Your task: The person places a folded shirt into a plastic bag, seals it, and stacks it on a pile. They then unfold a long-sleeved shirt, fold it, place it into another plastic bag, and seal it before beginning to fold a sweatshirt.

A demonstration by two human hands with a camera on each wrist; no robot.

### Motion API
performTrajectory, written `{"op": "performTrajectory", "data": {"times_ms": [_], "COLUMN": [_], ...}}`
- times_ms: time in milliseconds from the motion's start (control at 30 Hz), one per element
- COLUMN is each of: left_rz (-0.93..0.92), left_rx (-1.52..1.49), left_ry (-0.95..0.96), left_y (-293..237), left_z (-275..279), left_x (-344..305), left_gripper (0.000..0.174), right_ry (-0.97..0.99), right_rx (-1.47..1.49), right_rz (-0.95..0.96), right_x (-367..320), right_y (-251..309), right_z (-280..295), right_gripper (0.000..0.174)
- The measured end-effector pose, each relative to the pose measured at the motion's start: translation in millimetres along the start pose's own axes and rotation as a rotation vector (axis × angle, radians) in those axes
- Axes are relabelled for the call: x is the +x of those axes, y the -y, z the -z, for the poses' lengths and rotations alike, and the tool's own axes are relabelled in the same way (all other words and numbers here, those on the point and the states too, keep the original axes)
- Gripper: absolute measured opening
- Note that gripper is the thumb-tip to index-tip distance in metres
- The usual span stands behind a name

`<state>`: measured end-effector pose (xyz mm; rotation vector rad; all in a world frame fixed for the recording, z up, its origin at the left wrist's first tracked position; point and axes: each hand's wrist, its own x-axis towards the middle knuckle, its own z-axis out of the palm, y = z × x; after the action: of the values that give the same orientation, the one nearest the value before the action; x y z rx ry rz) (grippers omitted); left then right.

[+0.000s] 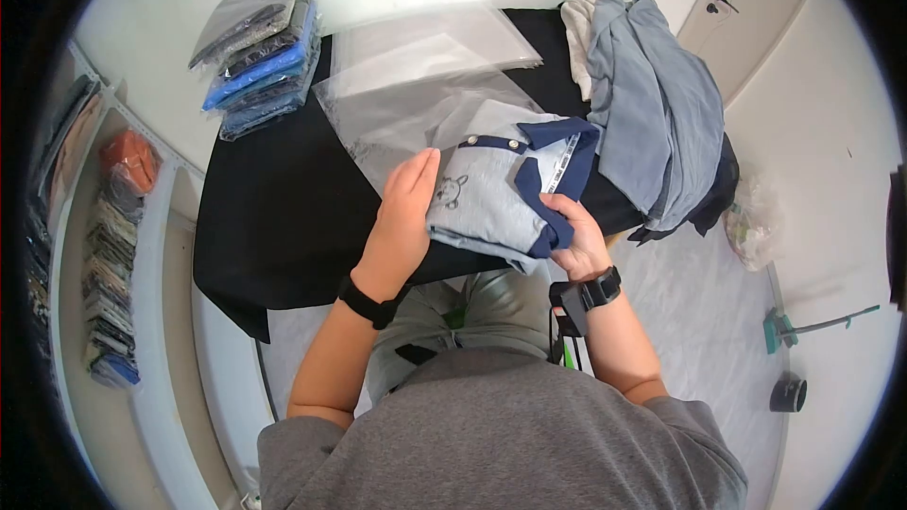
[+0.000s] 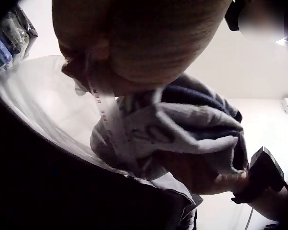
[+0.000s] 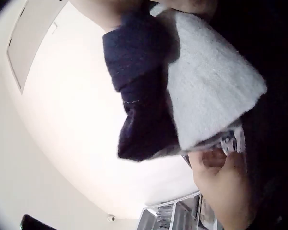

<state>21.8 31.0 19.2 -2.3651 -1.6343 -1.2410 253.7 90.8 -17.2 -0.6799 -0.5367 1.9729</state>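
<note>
At near edge of table (image 1: 283, 227): polo shirt (image 1: 482, 194) pressed under flat left hand (image 1: 402, 222), gripped by right hand (image 1: 578, 238); fold best held square to clear bag (image 1: 397, 113).

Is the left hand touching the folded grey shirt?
Touching. The head view shows the left hand lying flat on the shirt, fingers over its front.

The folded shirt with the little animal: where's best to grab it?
Take the folded shirt by its two side edges, coming in from the near side. It is a soft, flat stack, so a one-sided grip would probably let the folds fall open. The left hand lies flat on one side; the right hand pinches the navy edge.
</note>
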Motion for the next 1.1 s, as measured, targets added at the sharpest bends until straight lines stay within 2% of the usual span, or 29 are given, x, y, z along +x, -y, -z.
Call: {"op": "performTrajectory", "data": {"times_ms": [167,200,267,333,433,467,533,567,600,633,667,733,767,833,867,933,967,1100], "left_rz": [-0.034,-0.029,-0.006,0.016,-0.023,-0.118,-0.350,-0.434,-0.433,-0.441,-0.416,-0.250,-0.252,-0.019,-0.023,-0.042,-0.039,0.026], "left_rx": [0.018,0.022,0.025,0.026,0.140,0.107,-0.006,-0.094,-0.152,-0.157,-0.131,0.030,0.032,0.145,0.144,0.262,0.260,0.355], "left_ry": [-0.016,-0.026,-0.029,-0.027,-0.138,-0.166,-0.229,-0.192,0.080,0.139,0.156,0.152,0.145,0.284,0.276,-0.025,-0.026,0.080], "left_y": [-2.9,-4.1,-3.4,-3.8,-0.1,1.5,0.5,-4.4,-11.5,-18.1,-24.6,-35.5,-35.8,-36.9,-37.3,-42.0,-40.6,-37.0], "left_z": [-5.4,-5.8,-6.2,-6.2,-2.7,-0.5,-10.7,-20.3,-24.1,-35.5,-47.2,-65.0,-71.4,-79.7,-84.2,-86.0,-89.4,-98.3], "left_x": [-0.7,-0.6,-1.1,-4.1,-19.9,-34.4,-59.2,-68.5,-72.9,-73.6,-70.6,-62.6,-61.0,-57.0,-54.7,-46.0,-46.4,-55.6], "left_gripper": [0.055,0.055,0.055,0.056,0.046,0.037,0.013,0.012,0.013,0.016,0.024,0.027,0.027,0.025,0.025,0.020,0.020,0.020], "right_ry": [-0.019,-0.021,-0.025,-0.087,-0.051,-0.052,0.009,-0.027,-0.027,-0.017,-0.001,0.029,0.042,0.038,0.040,0.021,0.015,0.072], "right_rx": [0.137,0.162,0.111,0.041,0.035,0.035,0.002,-0.012,-0.013,0.027,0.065,0.083,0.090,0.104,0.097,0.094,0.059,0.047], "right_rz": [0.101,0.042,-0.003,0.038,-0.063,-0.064,-0.236,-0.259,-0.262,-0.281,-0.299,-0.318,-0.334,-0.318,-0.313,-0.310,-0.318,-0.352], "right_x": [14.0,13.0,16.5,8.2,-2.9,-0.5,5.2,5.8,5.2,5.0,6.2,9.7,14.7,13.4,12.1,10.6,11.6,24.2], "right_y": [-23.7,-25.4,-33.2,-34.1,-23.8,-20.8,-16.4,-15.4,-15.6,-15.9,-15.9,-18.2,-20.5,-20.6,-20.0,-18.0,-18.7,-24.5], "right_z": [-11.0,-17.2,-18.5,-35.2,-51.9,-46.7,-36.9,-38.3,-39.7,-42.0,-44.2,-43.3,-36.3,-42.4,-45.9,-51.1,-51.0,-46.3], "right_gripper": [0.022,0.033,0.032,0.031,0.027,0.027,0.021,0.014,0.014,0.013,0.013,0.012,0.013,0.017,0.017,0.020,0.016,0.018]}}
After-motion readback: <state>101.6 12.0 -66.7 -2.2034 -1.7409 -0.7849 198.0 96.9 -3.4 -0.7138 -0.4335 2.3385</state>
